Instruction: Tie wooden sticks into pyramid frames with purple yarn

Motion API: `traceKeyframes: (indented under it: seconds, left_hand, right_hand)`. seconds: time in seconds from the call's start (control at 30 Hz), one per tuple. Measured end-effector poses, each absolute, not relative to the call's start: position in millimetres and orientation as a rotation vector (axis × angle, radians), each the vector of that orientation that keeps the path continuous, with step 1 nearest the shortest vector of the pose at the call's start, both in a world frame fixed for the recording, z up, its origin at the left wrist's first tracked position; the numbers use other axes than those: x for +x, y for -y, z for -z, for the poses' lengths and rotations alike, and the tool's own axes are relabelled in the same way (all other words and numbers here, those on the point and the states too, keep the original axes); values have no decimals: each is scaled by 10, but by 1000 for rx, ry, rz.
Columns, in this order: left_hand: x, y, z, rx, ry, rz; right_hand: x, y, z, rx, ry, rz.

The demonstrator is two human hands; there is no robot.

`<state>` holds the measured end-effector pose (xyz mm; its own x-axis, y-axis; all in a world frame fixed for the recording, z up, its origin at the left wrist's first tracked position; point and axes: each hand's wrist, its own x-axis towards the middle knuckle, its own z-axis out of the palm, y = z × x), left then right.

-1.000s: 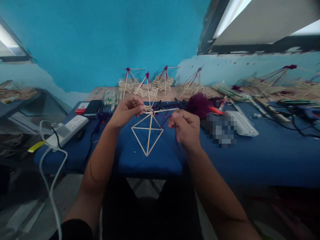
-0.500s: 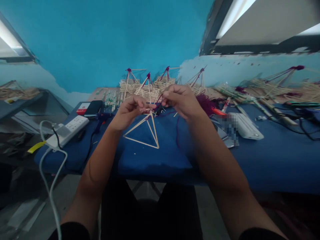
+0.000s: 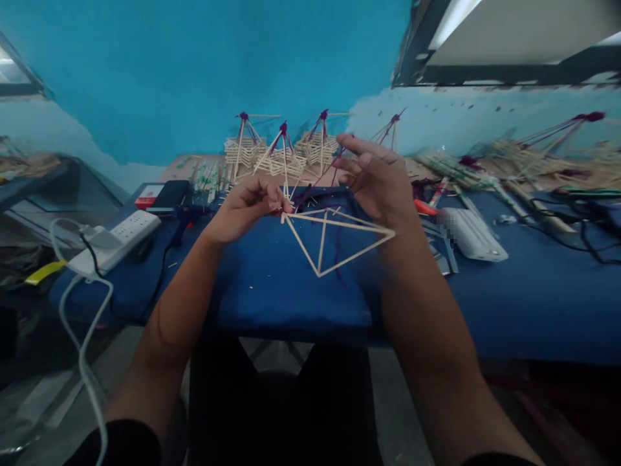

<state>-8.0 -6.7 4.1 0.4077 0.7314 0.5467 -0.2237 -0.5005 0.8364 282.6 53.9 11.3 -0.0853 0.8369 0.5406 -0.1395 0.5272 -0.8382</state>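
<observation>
A pyramid-shaped frame of thin wooden sticks [image 3: 322, 246] hangs tilted over the blue table, its base pointing to the right. My left hand [image 3: 247, 206] pinches the frame's tip, where the sticks meet and some purple yarn is wound. From that tip a strand of purple yarn [image 3: 316, 188] runs up to my right hand [image 3: 381, 178], raised at the right. Its fingers are bent around the strand, with the index finger stretched out. A loose length of yarn dangles behind the frame.
Several stick structures with purple-wrapped tops [image 3: 284, 129] stand along the wall. A blue glue gun [image 3: 183, 221], a white power strip [image 3: 129, 234] and a black box-like item [image 3: 169, 195] lie at left. At right are a white device [image 3: 478, 239], sticks and cables.
The stick frame has swung from hanging downward to pointing right. My right hand has moved up and away to the right, drawing out the yarn. My left hand keeps its pinch.
</observation>
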Motion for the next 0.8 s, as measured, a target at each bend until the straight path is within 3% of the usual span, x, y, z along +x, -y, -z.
traceKeyframes:
  seconds: [0.47, 0.67, 0.8]
  left_hand:
    - [-128, -29, -55, 1733, -555, -1482]
    - [-219, -84, -45, 1744, -614, -1518]
    - [-255, -88, -60, 1717, -664, -1555]
  right_hand:
    - [3030, -512, -287, -893, 1528, -464]
    - [3319, -754, -228, -865, 1109, -374]
    - [3498, -931, -192, -1034, 862, -77]
